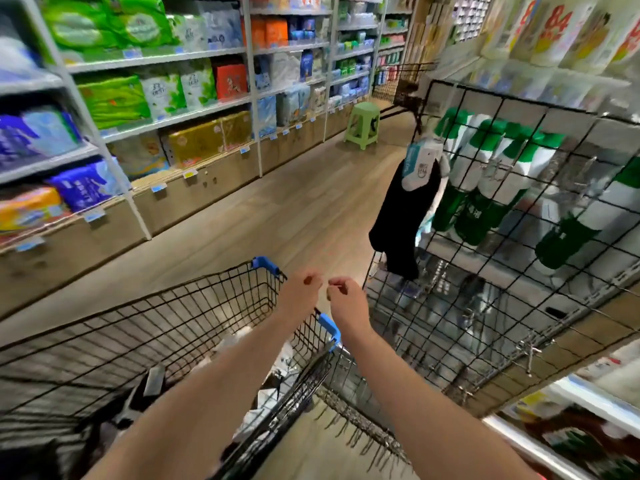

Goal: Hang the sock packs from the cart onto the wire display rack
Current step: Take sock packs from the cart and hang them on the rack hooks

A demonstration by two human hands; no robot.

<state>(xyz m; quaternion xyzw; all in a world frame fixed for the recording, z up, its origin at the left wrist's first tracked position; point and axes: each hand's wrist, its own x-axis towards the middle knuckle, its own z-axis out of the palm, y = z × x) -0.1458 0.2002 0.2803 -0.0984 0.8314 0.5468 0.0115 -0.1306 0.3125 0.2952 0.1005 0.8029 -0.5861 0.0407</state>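
Both bare forearms reached out over the cart [180, 317], a black wire basket with blue corner caps standing in the aisle. The left hand [303, 292] and the right hand [348, 303] were held close together above the cart's far right corner, fingers curled in, thumb and fingertips pinched. Whether anything small sat between them I could not tell; no sock pack was in either hand.

Down in the cart, under the left forearm, lay pale packets [277, 372], too blurred to make out clearly.

To the right stood the rack [519, 237], a black wire grid leaning across the front of a shelf. One sock pack [403, 216] hung at its left edge: dark socks with a white and light-blue card at the top, dangling free above the floor. Behind the grid stood green-and-white bottles [485, 174] in a row. Metal hooks [528, 351] stuck out from the lower part of the grid, and more lay along its bottom edge near the cart.

Across the aisle, shelves [156, 91] carried green, blue and orange packs of tissue and the like. A green stool [363, 124] stood on the wooden floor further down, with another wire cart [401, 84] beyond it.
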